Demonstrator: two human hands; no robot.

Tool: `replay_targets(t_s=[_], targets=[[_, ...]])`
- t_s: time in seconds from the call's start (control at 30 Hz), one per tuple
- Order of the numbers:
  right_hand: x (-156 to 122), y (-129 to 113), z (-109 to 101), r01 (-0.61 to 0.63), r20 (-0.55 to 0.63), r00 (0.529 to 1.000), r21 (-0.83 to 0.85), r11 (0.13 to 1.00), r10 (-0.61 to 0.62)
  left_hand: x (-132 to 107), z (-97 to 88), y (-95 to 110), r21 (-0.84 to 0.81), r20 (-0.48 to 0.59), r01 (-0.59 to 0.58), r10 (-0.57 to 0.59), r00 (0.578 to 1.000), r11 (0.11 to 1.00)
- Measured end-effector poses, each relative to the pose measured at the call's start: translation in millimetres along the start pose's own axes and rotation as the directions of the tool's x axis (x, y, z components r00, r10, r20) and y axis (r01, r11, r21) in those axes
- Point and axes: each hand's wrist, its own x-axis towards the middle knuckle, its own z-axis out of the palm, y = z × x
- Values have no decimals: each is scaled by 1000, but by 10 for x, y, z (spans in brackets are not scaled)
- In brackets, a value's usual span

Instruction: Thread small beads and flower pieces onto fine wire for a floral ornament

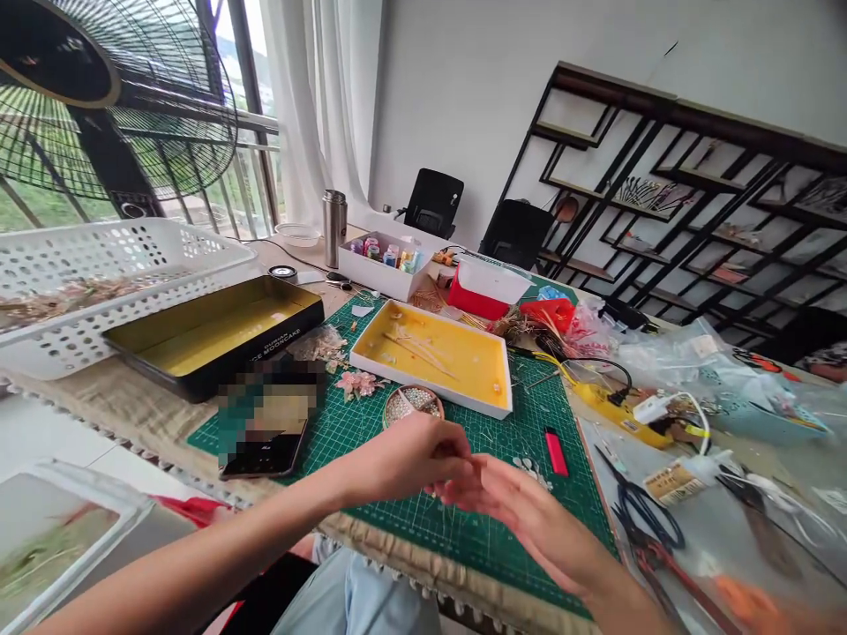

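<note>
From where I sit, the left hand (418,454) is bent at the wrist, its fingers curled in toward the thumb. The right hand (522,503) meets it fingertip to fingertip, its fingers fairly straight. I can't tell whether either grips anything; the place where they meet is too small and partly hidden for me.

Just beyond the left hand I have a round dish of pearl-like beads (401,407), partly covered by that hand. Close by the right hand lies a cluster of translucent petal-like pieces (533,472), with a red lighter-shaped stick (557,451) beside it. A pink flower ornament (357,383) sits left of the dish.

All of this is on a green gridded cutting mat (463,538), laid over a beige tablecloth (397,547). Farther back on the mat I see a yellow-floored white tray (463,339); a black mooncake box (218,331) stands to its left. Blue-handled scissors (627,492) lie right of the mat, near a yellow power strip (615,413).

Around the table, I get a large fan (63,53) by the window, two black chairs (433,201) and wall shelving (615,91).
</note>
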Motion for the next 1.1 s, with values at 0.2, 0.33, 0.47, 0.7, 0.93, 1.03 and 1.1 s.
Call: replay_targets(t_s=[0.2,0.33,0.47,0.7,0.93,1.03,1.1], targets=[[70,94,-47,-19,-203,979,-85,996,1,167,-3,-20,7,15,43,-44,999,999],[43,99,-192,-53,-193,980,-54,997,41,142,-24,-104,-151,98,112,-98,990,982],[-12,87,-310,-59,-210,975,68,996,72,61,-53,-136,-257,107,143,-118,987,956],[-77,-67,-297,24,-117,991,-359,933,-71,37,-70,-111,-269,108,161,-136,985,950],[-26,-205,-448,-48,-135,991,-284,957,9,36,60,-102,-262,183,170,-124,975,950],[-156,-287,-707,-18,-294,956,-96,995,-11,-156,16,-268,-254,195,239,-192,962,937],[-269,-306,-863,-14,-353,936,-58,998,-7,-292,-84,-380,-248,155,286,-254,955,926]])
